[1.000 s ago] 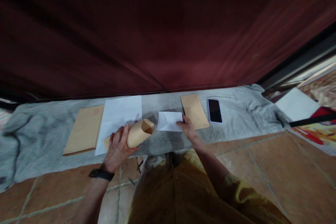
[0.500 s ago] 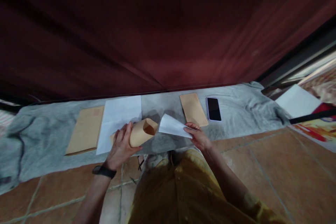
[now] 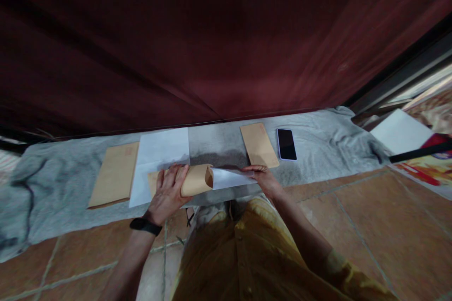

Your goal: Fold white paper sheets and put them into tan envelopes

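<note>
My left hand [image 3: 171, 191] is wrapped over a brown paper envelope [image 3: 196, 179], whose mouth gapes toward the right. Pinched in my right hand [image 3: 264, 179] is a folded white sheet of paper [image 3: 229, 178]. The sheet's left end meets the envelope's mouth; how far inside it reaches is hidden. Under the envelope and my left hand lies a flat white sheet [image 3: 164, 146] with crease lines.
To the left rests a stack of brown envelopes [image 3: 115, 174]. Another brown envelope [image 3: 259, 145] and a phone [image 3: 286, 144] lie to the right. All are on a grey cloth [image 3: 212, 143], with a dark red curtain [image 3: 226, 66] behind and floor tiles [image 3: 353, 225] in front.
The folded sheet has moved left until its end meets the envelope's mouth. My left hand and the envelope have shifted slightly right, and the envelope now lies flatter.
</note>
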The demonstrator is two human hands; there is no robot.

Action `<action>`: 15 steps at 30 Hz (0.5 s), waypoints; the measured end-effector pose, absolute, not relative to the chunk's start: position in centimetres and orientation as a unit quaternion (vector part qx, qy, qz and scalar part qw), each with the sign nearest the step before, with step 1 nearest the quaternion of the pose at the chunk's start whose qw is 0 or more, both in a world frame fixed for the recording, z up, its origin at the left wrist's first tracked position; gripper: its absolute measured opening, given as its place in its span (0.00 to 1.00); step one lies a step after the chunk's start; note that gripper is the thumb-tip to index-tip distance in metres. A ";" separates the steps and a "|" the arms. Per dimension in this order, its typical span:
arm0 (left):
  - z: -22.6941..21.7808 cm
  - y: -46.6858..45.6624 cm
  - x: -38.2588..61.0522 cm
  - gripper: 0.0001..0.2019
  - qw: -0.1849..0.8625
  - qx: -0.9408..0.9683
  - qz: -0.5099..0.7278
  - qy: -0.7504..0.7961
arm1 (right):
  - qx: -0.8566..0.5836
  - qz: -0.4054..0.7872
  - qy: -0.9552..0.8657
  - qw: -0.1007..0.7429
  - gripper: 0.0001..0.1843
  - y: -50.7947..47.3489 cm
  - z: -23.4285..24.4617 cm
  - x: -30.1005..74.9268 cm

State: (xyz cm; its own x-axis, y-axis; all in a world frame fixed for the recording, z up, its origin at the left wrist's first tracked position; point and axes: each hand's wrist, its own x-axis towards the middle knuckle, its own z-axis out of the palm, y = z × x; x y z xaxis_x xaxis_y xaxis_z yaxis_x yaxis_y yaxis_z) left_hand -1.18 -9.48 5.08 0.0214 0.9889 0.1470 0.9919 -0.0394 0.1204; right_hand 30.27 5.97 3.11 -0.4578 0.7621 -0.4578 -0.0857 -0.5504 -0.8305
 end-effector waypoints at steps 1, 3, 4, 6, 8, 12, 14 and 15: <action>5.0 -9.4 -1.1 0.52 0.004 -0.717 -0.086 -0.691 | -0.437 0.757 -0.401 0.275 0.14 6.0 3.0 30.3; 4.7 -9.3 -1.0 0.51 -0.002 -0.721 -0.074 -0.689 | -0.433 0.744 -0.427 0.277 0.13 6.2 2.8 30.5; 4.6 -9.2 -1.0 0.51 -0.006 -0.722 -0.071 -0.688 | -0.435 0.737 -0.433 0.283 0.13 6.2 2.7 30.5; 4.4 -9.0 -0.9 0.51 -0.016 -0.726 -0.069 -0.684 | -0.442 0.731 -0.429 0.293 0.13 6.3 2.6 30.5; 4.3 -8.9 -0.7 0.51 -0.028 -0.731 -0.067 -0.678 | -0.441 0.734 -0.425 0.293 0.14 6.4 2.5 30.5; 4.4 -8.7 -0.4 0.53 -0.049 -0.739 -0.058 -0.669 | -0.432 0.733 -0.438 0.290 0.15 6.9 2.5 30.5; 4.4 -8.7 -0.3 0.54 -0.057 -0.738 -0.056 -0.670 | -0.432 0.731 -0.440 0.292 0.16 7.0 2.5 30.5; 4.4 -8.6 -0.3 0.54 -0.059 -0.738 -0.056 -0.670 | -0.431 0.730 -0.443 0.293 0.16 7.0 2.4 30.5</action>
